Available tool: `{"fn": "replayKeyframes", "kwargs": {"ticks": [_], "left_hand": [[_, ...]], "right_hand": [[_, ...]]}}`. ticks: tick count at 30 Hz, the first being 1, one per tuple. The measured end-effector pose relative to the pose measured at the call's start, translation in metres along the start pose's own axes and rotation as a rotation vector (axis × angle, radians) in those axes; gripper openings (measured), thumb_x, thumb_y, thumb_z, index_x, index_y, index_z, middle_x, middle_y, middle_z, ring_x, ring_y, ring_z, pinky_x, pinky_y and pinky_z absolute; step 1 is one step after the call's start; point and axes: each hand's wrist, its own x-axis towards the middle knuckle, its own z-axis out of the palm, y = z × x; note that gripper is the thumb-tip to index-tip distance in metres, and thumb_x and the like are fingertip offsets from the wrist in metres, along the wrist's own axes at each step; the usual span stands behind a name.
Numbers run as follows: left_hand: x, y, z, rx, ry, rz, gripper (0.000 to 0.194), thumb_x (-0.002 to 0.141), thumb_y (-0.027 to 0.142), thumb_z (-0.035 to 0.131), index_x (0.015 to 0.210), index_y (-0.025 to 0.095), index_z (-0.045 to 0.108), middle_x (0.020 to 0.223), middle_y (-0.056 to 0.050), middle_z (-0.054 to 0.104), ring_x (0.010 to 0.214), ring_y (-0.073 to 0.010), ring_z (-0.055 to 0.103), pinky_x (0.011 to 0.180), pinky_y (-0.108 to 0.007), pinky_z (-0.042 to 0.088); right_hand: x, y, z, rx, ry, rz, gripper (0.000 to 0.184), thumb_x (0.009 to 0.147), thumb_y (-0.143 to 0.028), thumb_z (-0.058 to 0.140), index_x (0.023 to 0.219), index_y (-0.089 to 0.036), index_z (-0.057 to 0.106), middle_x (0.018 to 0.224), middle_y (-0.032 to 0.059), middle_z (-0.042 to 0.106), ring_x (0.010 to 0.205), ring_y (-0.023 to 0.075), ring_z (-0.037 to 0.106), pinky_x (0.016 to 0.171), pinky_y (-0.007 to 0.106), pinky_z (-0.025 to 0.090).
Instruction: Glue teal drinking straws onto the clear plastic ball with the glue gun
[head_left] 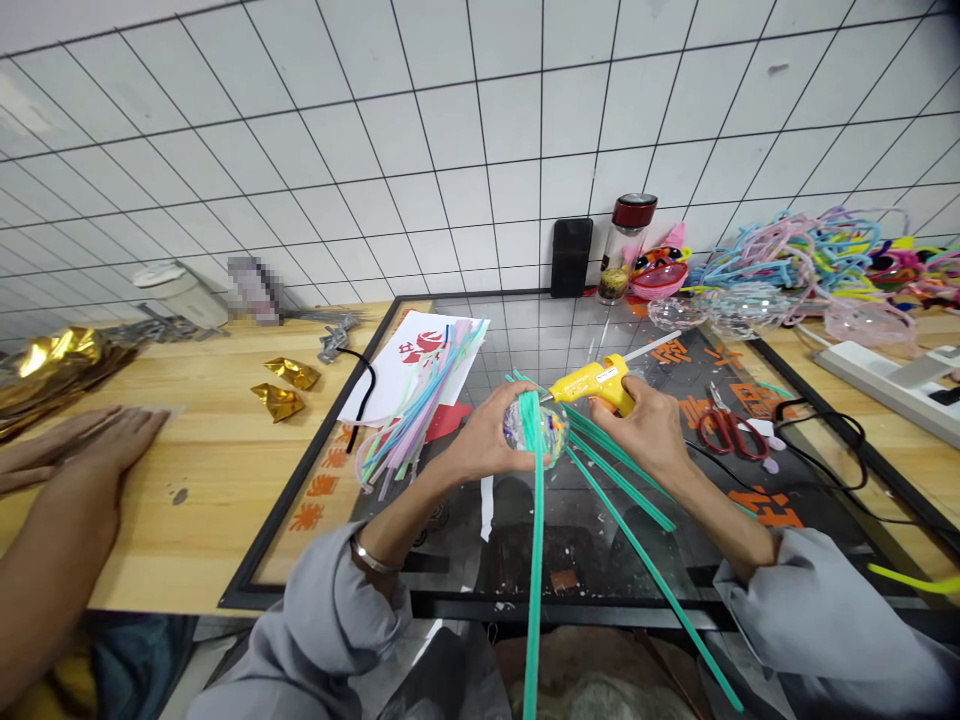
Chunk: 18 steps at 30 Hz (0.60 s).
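Note:
My left hand [489,432] is closed round a clear plastic ball [556,432] with coloured bits showing through it. A green pipe cleaner strip [535,560] lies over the ball and hangs down past the table edge. In my right hand [651,428] is a yellow hot glue gun [592,382], a white glue stick [654,348] protruding from its back. The gun's nozzle points left and is at the strip on top of the ball; whether it touches cannot be made out. More green pipe cleaners [630,485] lie fanned out beneath my right hand.
Pastel pipe cleaners [424,410] rest on white paper [390,365] at left. Red-handled scissors [731,432], black cable [821,455] and a power strip [892,375] are at right. A phone [571,258] and bottle [624,250] stand behind. Another person's hands [97,445] rest far left, near gold foil pieces [279,400].

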Motion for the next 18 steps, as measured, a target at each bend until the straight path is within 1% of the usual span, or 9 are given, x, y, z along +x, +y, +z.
{"fn": "replayKeyframes", "kwargs": {"ticks": [4, 10, 18], "left_hand": [[0.0004, -0.0016, 0.0004, -0.007, 0.001, 0.012, 0.082, 0.056, 0.037, 0.086, 0.128, 0.021, 0.051, 0.128, -0.01, 0.059, 0.116, -0.0307, 0.058, 0.104, -0.045, 0.045], [0.0007, -0.0002, 0.0003, 0.005, 0.0, 0.027, 0.081, 0.056, 0.037, 0.086, 0.127, 0.019, 0.052, 0.128, -0.011, 0.059, 0.117, -0.031, 0.057, 0.105, -0.046, 0.044], [0.0002, 0.0012, 0.0006, -0.009, 0.003, 0.0, 0.08, 0.056, 0.035, 0.085, 0.127, 0.021, 0.051, 0.127, -0.009, 0.059, 0.115, -0.0292, 0.059, 0.103, -0.044, 0.045]], "right_hand": [[-0.0004, -0.0003, 0.0001, -0.001, 0.008, 0.008, 0.03, 0.071, -0.05, 0.053, 0.06, -0.024, 0.041, 0.048, -0.0035, 0.043, 0.045, 0.0107, 0.036, 0.049, 0.027, 0.024], [-0.0002, -0.0005, -0.0002, -0.002, -0.032, 0.033, 0.03, 0.07, -0.049, 0.052, 0.061, -0.024, 0.041, 0.05, -0.003, 0.043, 0.047, 0.0116, 0.038, 0.052, 0.028, 0.026], [0.0008, 0.0019, 0.0, -0.004, -0.029, 0.027, 0.028, 0.068, -0.047, 0.054, 0.059, -0.023, 0.043, 0.049, -0.0033, 0.043, 0.046, 0.0115, 0.038, 0.051, 0.028, 0.027]]}}
